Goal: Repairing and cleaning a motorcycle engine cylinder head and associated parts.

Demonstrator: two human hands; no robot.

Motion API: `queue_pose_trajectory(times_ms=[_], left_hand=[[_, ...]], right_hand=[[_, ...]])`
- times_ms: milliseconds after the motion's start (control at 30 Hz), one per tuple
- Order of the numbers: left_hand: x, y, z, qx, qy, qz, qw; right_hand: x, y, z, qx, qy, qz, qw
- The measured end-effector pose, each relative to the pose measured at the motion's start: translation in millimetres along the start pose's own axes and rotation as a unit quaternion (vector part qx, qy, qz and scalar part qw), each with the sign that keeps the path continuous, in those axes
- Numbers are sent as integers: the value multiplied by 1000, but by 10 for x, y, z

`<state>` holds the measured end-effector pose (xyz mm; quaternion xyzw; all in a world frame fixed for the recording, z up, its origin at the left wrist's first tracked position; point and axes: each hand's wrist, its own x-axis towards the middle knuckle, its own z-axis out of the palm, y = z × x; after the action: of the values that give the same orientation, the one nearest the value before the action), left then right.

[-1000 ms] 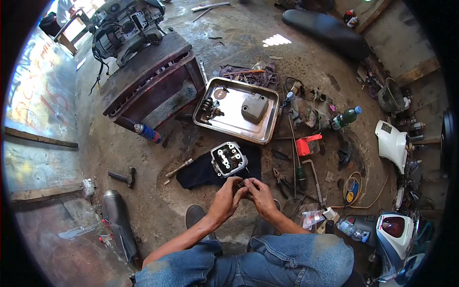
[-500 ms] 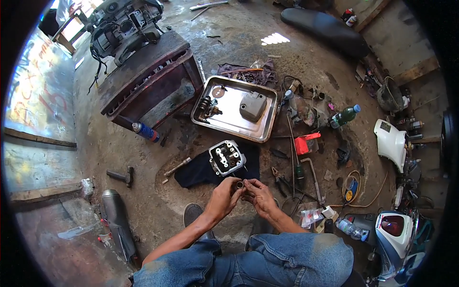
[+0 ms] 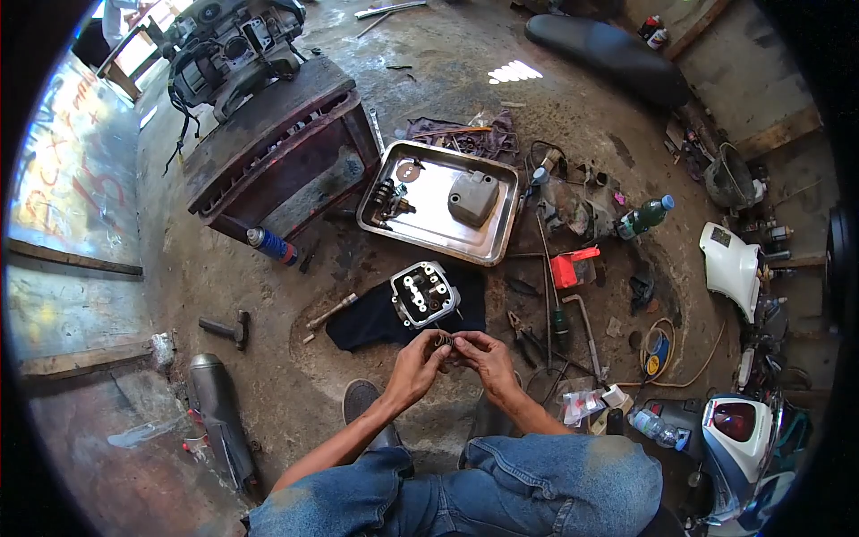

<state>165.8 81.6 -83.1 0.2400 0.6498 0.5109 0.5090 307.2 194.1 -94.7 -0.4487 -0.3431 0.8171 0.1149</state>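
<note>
My left hand and my right hand meet in front of my knees. Between their fingertips they pinch a small metal spring, partly covered by the fingers. Just beyond them a cylinder head lies on a dark cloth, its openings facing up. Farther off, a metal tray holds a grey cover, a camshaft-like part and a round disc.
Pliers, a screwdriver, a red box and a green bottle lie to the right. Leftward are a hammer, an exhaust muffler and a blue spray can. An engine rests on a crate.
The spring has turned between my fingers: its round opening faced up before, and now its side shows more. Both hands have shifted only slightly, and everything else lies as before.
</note>
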Motion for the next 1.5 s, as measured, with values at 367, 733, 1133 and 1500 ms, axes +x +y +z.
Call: queue_pose_trajectory(times_ms=[367,733,1133,1500], left_hand=[[280,-834,224,-68,-34,-42,996],[255,-789,360,359,55,174,915],[266,-932,207,127,157,-40,979],[163,-955,149,-238,-36,-99,965]], right_hand=[[393,525,-455,-34,40,4,999],[434,679,-520,-55,79,-20,995],[401,698,-494,-190,122,-141,964],[110,306,-192,-381,-9,-249,890]])
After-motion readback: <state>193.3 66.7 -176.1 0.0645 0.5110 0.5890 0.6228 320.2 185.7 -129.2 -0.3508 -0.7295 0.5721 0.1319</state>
